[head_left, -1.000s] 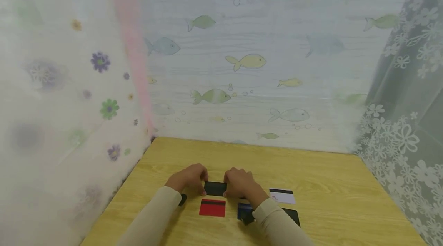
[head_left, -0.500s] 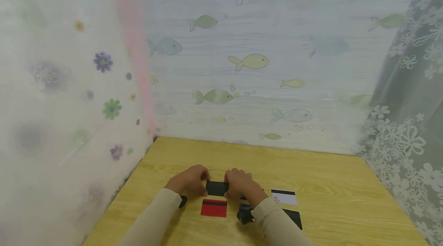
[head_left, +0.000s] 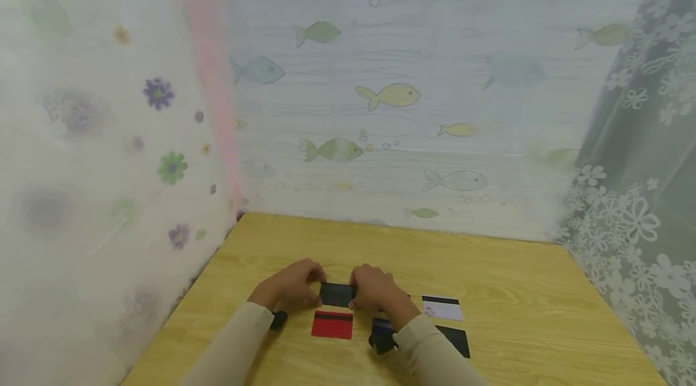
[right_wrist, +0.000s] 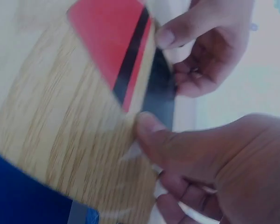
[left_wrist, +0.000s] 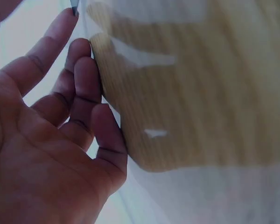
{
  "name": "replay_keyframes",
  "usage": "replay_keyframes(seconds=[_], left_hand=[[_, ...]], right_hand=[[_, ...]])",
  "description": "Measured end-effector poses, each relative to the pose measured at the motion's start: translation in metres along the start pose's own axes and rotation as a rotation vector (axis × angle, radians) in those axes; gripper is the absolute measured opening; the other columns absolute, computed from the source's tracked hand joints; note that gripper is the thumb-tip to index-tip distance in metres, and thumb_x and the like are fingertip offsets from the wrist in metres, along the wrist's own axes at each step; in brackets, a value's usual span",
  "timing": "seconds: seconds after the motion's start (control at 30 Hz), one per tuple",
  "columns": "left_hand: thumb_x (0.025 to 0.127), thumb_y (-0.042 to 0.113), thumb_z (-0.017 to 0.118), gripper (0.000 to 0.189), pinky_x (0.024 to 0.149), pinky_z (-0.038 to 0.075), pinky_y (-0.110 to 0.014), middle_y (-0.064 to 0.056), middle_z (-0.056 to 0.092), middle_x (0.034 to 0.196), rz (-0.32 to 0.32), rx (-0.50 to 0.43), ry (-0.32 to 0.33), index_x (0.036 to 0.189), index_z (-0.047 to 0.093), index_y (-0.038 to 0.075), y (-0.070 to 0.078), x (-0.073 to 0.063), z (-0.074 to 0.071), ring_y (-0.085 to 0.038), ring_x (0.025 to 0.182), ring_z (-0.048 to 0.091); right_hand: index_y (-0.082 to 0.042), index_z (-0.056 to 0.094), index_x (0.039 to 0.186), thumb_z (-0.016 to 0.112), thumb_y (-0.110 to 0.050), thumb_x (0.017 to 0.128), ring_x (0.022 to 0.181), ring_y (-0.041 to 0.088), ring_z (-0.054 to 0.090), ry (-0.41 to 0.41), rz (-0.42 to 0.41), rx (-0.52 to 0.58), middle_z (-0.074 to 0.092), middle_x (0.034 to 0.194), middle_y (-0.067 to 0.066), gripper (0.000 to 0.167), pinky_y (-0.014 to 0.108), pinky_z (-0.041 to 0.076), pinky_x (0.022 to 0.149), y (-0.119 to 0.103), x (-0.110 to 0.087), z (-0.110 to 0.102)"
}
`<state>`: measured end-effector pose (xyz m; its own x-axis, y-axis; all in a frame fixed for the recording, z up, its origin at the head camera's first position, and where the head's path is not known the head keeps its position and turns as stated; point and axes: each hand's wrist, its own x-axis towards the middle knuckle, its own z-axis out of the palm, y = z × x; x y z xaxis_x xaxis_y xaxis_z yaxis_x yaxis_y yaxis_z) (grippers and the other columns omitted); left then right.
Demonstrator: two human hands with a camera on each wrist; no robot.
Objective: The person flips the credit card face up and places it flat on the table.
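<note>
Plainly, the head view has the black card (head_left: 338, 295) near the middle of the surface (head_left: 489, 265), its short sides gripped by the left hand (head_left: 290, 284) and right hand (head_left: 376, 289), thumbs at the near corners, fingers at the far ones. It looks light, thin and stiff, probably slick but hardly fragile; the corners seem the best hold. Around it I count one red card (head_left: 332, 325) just nearer, one blue card (head_left: 382, 324) and one second black card (head_left: 457, 341), both partly hidden, and one white card (head_left: 443, 308); a dark scrap (head_left: 409, 297) may be a sixth. The left wrist view shows one hand, fingers bent, with only a dark tip (left_wrist: 75, 6) beside them. The right wrist view shows both hands pinching the one black card, one red card apart alongside, and one blue patch (right_wrist: 28, 191).
</note>
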<state>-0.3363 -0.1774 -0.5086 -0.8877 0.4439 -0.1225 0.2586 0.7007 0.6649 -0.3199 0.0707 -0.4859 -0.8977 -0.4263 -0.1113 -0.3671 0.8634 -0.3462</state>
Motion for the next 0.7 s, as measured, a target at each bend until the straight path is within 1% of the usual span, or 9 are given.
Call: replay_keyframes(seconds=[0.13, 0.23, 0.3, 0.47, 0.53, 0.7], left_hand=[[0.072, 0.021, 0.094, 0.049, 0.108, 0.046, -0.05, 0.003, 0.062, 0.121, 0.014, -0.069, 0.007, 0.115, 0.07, 0.021, -0.001, -0.004, 0.001, -0.022, 0.119, 0.059], [0.069, 0.022, 0.096, 0.053, 0.108, 0.046, -0.052, 0.002, 0.063, 0.121, 0.03, -0.093, 0.012, 0.115, 0.07, 0.02, -0.001, -0.004, -0.001, -0.023, 0.119, 0.06], [0.069, 0.019, 0.096, 0.055, 0.108, 0.046, -0.052, 0.001, 0.064, 0.123, 0.038, -0.118, 0.015, 0.116, 0.07, 0.018, -0.002, -0.004, -0.001, -0.025, 0.121, 0.06], [0.072, 0.014, 0.094, 0.052, 0.109, 0.046, -0.051, -0.001, 0.068, 0.123, 0.049, -0.2, 0.023, 0.117, 0.069, 0.016, -0.006, -0.003, 0.001, -0.025, 0.123, 0.062], [0.073, 0.014, 0.093, 0.051, 0.108, 0.046, -0.051, 0.0, 0.069, 0.123, 0.051, -0.217, 0.029, 0.118, 0.069, 0.016, -0.007, -0.004, 0.0, -0.024, 0.122, 0.062], [0.074, 0.015, 0.091, 0.051, 0.105, 0.049, -0.049, -0.001, 0.069, 0.123, 0.074, -0.233, 0.042, 0.121, 0.07, 0.015, -0.007, -0.006, -0.004, -0.024, 0.12, 0.063]], right_hand=[[-0.021, 0.074, 0.102, 0.093, -0.035, 0.077, 0.082, 0.018, 0.058, 0.007, -0.004, 0.004, 0.063, 0.096, -0.007, 0.034, 0.052, 0.047, 0.081, 0.002, 0.0, 0.001], [-0.022, 0.076, 0.103, 0.092, -0.036, 0.077, 0.083, 0.019, 0.06, 0.036, -0.022, 0.001, 0.065, 0.097, -0.007, 0.034, 0.05, 0.046, 0.078, 0.005, 0.001, 0.002], [-0.021, 0.075, 0.106, 0.092, -0.036, 0.078, 0.086, 0.02, 0.061, 0.048, -0.03, 0.014, 0.066, 0.101, -0.006, 0.036, 0.051, 0.046, 0.08, 0.007, 0.001, 0.003], [-0.019, 0.073, 0.11, 0.091, -0.034, 0.08, 0.094, 0.022, 0.062, 0.058, -0.042, 0.075, 0.067, 0.109, -0.002, 0.038, 0.057, 0.047, 0.088, 0.011, 0.0, 0.003], [-0.018, 0.073, 0.111, 0.09, -0.032, 0.081, 0.097, 0.023, 0.063, 0.061, -0.053, 0.091, 0.066, 0.111, -0.001, 0.037, 0.058, 0.048, 0.09, 0.011, 0.0, 0.003], [-0.017, 0.072, 0.114, 0.089, -0.032, 0.082, 0.104, 0.023, 0.064, 0.06, -0.082, 0.104, 0.067, 0.113, 0.0, 0.039, 0.051, 0.052, 0.091, 0.012, 0.002, 0.002]])
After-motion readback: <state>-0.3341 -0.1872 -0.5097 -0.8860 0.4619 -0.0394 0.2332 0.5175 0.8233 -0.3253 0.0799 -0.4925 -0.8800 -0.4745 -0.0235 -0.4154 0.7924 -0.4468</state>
